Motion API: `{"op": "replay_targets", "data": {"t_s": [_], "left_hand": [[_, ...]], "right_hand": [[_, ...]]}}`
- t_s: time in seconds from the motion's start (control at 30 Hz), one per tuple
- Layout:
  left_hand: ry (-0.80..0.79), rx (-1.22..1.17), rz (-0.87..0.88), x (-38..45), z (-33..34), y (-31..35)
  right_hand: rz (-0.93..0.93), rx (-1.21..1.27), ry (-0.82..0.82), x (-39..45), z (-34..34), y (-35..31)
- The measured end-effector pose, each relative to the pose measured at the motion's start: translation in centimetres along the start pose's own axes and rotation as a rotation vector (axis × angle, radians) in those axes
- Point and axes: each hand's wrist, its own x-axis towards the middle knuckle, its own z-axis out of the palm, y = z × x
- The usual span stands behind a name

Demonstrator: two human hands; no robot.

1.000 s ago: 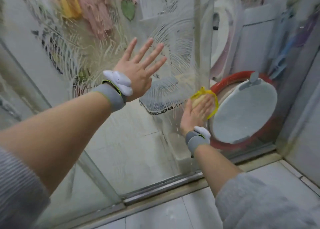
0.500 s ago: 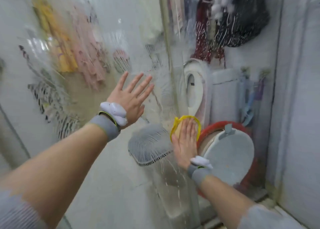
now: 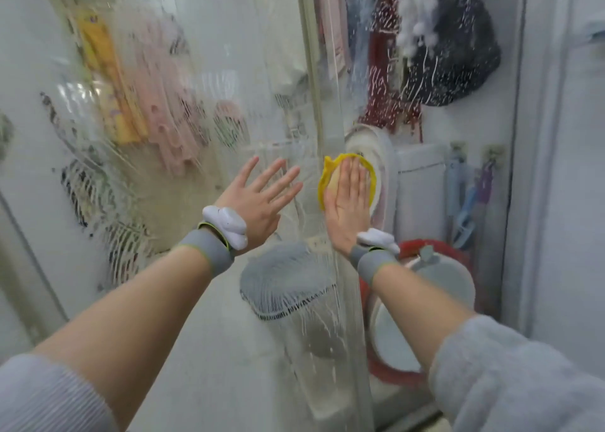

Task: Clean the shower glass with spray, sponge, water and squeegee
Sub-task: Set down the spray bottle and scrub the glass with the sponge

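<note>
The shower glass fills the view, streaked with soapy foam and drips. My right hand lies flat, fingers straight, and presses a yellow sponge against the glass near the vertical frame. My left hand is spread with straight fingers against or just before the glass, left of the sponge, and holds nothing. Both wrists wear grey bands with white devices.
A vertical glass frame runs down the middle. Behind the glass are a red-rimmed basin, a grey strainer-like item, hanging clothes and tools on hooks. A white wall stands at the right.
My right hand has slid the sponge up the glass from low near the floor track. My left hand has stayed spread on the glass. The view has tilted upward.
</note>
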Motion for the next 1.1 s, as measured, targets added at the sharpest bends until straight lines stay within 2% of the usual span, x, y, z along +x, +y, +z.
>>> {"op": "replay_targets", "data": {"t_s": [0.1,0.23,0.37,0.53,0.63,0.73,0.8,0.87,0.93,0.97,1.03,1.1], "left_hand": [[-0.035,0.000,0.079,-2.7,2.9,4.6],[0.031,0.002,0.151,-4.8,6.3,9.5],[0.092,0.013,0.173,-6.7,10.5,15.2],[-0.016,-0.034,0.264,-11.0,14.7,22.6],[-0.033,-0.042,0.233,-13.0,15.3,23.9],[-0.100,-0.019,0.258,-13.3,15.0,23.3],[-0.151,-0.028,0.211,-13.0,14.1,22.4],[-0.166,-0.044,0.117,-12.6,12.9,21.2],[-0.184,-0.060,0.041,-13.1,12.1,20.4],[-0.198,-0.078,0.010,-13.8,11.9,20.2],[-0.224,-0.139,-0.015,-15.3,11.7,20.5],[-0.318,-0.219,-0.006,-18.1,12.0,21.6]], "right_hand": [[0.210,0.059,-0.079,-8.2,2.9,2.7],[0.595,0.132,-0.159,-15.8,6.6,5.1],[0.886,0.200,-0.183,-21.7,10.3,7.6],[1.232,0.321,-0.238,-26.0,12.9,12.1],[1.321,0.337,-0.270,-27.2,12.3,12.8],[1.362,0.506,-0.207,-25.1,10.9,9.9],[1.178,0.455,-0.186,-22.8,9.8,7.9],[0.830,0.273,-0.183,-21.7,8.9,6.5],[0.292,0.074,-0.206,-23.2,8.2,6.9],[-0.014,-0.030,-0.266,-24.4,8.1,7.9],[-0.559,-0.232,-0.489,-26.8,8.2,11.9],[-0.954,-0.344,-0.679,-27.4,7.8,15.2]]}}
